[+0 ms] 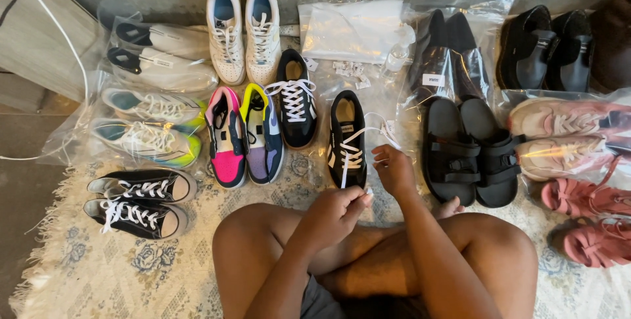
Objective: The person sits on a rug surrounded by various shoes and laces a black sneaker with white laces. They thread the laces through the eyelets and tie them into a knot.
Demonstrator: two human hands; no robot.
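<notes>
Sitting cross-legged on a pale patterned woven rug [98,273], the person works on a black low-top sneaker with white stripes and white laces [346,138], which lies on the rug just ahead of the knees, toe pointing toward them. Far to the left of that sneaker lies a pair of black canvas sneakers with white laces [138,202], and above them several light running shoes in clear plastic bags [148,125]. Nearer on its left sit a pink-and-black high-top [225,136], a purple high-top with a yellow collar [263,131], and a second black sneaker with white laces [294,98]. Just below the sneaker's toe, the left hand [335,214] is curled, fingertips pressed together pinching a white lace end. The right hand [394,169], touching the sneaker's right side, pinches another stretch of white lace between thumb and fingers. Right of the sneaker rest black strapped slide sandals [470,154], and farther right pink woven sandals [588,217].
</notes>
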